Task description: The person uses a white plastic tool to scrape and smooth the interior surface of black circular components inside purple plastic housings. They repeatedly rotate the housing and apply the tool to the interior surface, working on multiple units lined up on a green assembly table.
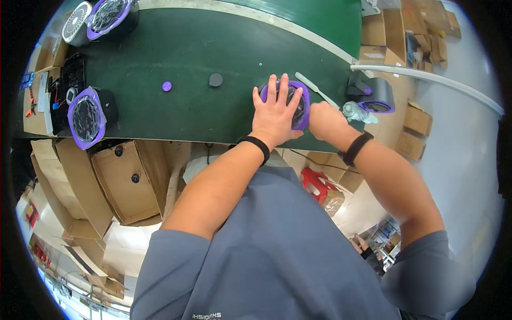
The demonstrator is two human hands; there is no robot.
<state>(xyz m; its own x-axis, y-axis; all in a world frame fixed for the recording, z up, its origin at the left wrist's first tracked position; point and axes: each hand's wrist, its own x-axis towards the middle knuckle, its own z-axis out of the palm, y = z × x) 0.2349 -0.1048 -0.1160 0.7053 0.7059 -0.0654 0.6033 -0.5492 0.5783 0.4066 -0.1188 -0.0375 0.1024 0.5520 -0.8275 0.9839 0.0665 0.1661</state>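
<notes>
My left hand (272, 118) lies spread on top of a purple-rimmed round unit (305, 104) with a dark, film-covered face. Its fingers point toward the far side and partly cover that face. Against the unit's right side is my right hand (327, 124), closed in a fist. Whatever those fingers hold, if anything, is hidden. A pale flat strip-like tool (314, 88) lies just beyond the right hand. Crumpled clear plastic (356, 112) sits to the right, beside a grey housing with a purple rim (380, 98).
On the green table (186, 114) lie a small purple disc (167, 86) and a dark grey round cap (215, 80). More purple-rimmed units (86, 118) and a white fan-like grille (76, 22) are at left. Cardboard boxes (128, 181) stand below the near edge.
</notes>
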